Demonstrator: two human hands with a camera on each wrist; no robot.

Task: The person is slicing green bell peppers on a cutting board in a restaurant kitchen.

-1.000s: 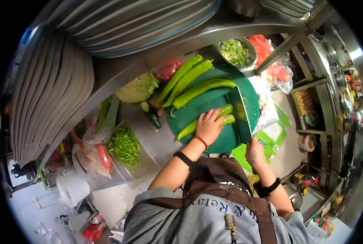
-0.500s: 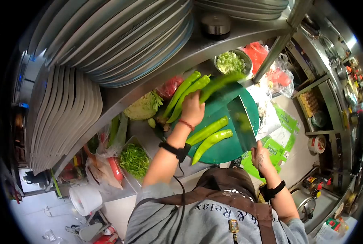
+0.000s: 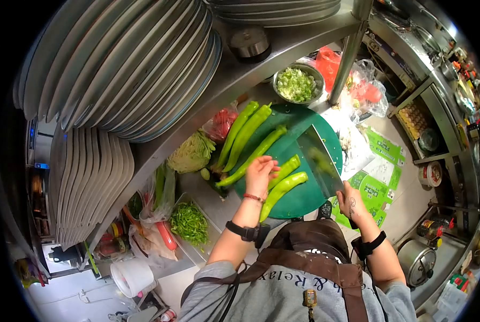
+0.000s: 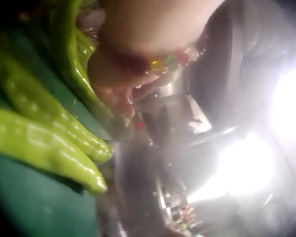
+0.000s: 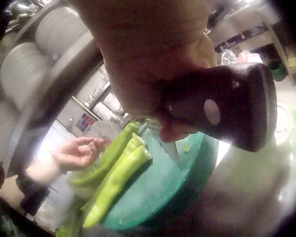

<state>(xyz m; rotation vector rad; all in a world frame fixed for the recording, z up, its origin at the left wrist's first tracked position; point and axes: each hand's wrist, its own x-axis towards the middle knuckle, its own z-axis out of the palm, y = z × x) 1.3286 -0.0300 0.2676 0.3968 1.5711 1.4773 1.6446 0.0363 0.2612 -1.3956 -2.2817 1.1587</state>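
Note:
In the head view my left hand [image 3: 260,174], fingers loosely curled and holding nothing, is over the left part of the round green board [image 3: 318,201]. Beside it lie two shorter green peppers [image 3: 284,189] and, diagonally, one long pepper [image 3: 269,144]. Two more long peppers [image 3: 250,131] lie at the board's upper left. My right hand [image 3: 354,204] grips a cleaver [image 3: 326,174], its broad blade over the board's right side. The right wrist view shows the dark handle [image 5: 236,106] in my right hand [image 5: 153,64]. Long peppers [image 4: 44,108] fill the left wrist view's left side.
Stacked plates [image 3: 116,70] and a metal shelf edge [image 3: 283,51] overhang the far side. A bowl of chopped greens [image 3: 297,85] stands beyond the board. Cabbage [image 3: 191,153] and a tub of leafy greens [image 3: 189,222] are left; a white sheet [image 3: 358,155] is right.
My left hand left the two shorter peppers, moved the long pepper leftward into a diagonal position, and came off it. My right hand has kept hold of the cleaver. The head view has shifted.

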